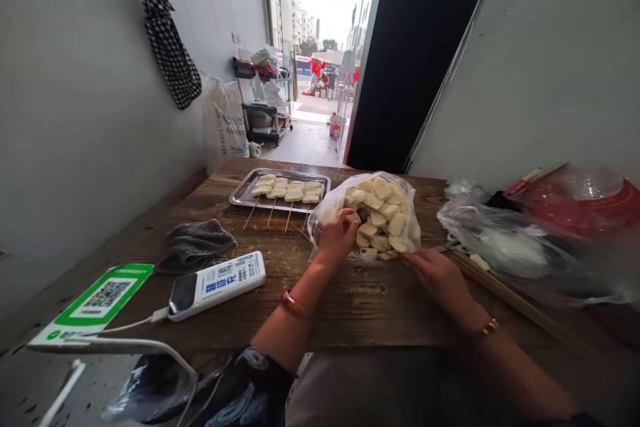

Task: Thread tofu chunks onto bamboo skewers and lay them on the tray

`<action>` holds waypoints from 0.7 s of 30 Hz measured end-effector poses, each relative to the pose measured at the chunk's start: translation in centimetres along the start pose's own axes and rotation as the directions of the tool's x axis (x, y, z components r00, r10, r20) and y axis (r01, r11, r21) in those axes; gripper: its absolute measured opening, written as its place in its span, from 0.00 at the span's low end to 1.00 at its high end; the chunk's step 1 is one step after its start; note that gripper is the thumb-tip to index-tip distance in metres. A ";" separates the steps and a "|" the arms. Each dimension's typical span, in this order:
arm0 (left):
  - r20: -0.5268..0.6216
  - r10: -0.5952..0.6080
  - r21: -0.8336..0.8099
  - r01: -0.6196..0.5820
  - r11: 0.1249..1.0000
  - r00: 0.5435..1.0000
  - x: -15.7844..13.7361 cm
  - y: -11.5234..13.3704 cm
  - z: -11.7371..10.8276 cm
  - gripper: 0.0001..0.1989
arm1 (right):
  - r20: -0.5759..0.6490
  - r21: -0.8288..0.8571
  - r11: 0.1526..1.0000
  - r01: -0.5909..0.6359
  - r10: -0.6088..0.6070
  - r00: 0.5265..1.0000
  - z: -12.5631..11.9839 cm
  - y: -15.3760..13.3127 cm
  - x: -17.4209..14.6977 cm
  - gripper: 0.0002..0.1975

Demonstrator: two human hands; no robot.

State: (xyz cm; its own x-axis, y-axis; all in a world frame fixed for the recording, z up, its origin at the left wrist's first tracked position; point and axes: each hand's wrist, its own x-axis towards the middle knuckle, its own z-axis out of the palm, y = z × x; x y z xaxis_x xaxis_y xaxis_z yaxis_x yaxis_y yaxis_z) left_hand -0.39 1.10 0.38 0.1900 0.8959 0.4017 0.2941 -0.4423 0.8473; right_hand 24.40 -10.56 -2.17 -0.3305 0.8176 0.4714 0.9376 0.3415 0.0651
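Slices (377, 219) in the bag (327, 208) look light, soft and tearable, best held by their rims, the left hand (341, 237) pinching one inside it, the right hand (440, 277) at its edge, grip unclear.

qr code (104, 297) on green card (129, 273), illegible blue characters (219, 285) on white device (225, 288)

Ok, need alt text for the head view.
A person's left hand is at the pale slices in an open plastic bag, the right hand at its near edge, on a wooden table. Left of the bag, a metal tray bears skewered slices; a grey cloth and white device lie nearer.
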 end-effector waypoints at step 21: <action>0.082 0.110 0.148 -0.121 0.982 0.991 0.4 -0.9 1.2 0.12 | -0.305 0.555 0.787 -0.269 0.494 0.814 -1.0 -1.5 7.6 0.10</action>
State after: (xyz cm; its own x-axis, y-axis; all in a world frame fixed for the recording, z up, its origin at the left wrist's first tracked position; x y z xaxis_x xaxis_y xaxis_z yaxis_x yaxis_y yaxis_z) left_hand 0.57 1.76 -0.63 0.2972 0.8353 0.4626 0.4041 -0.5490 0.7317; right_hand 20.58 -5.35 2.18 0.2269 0.6932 0.6841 0.7669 0.3058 -0.5642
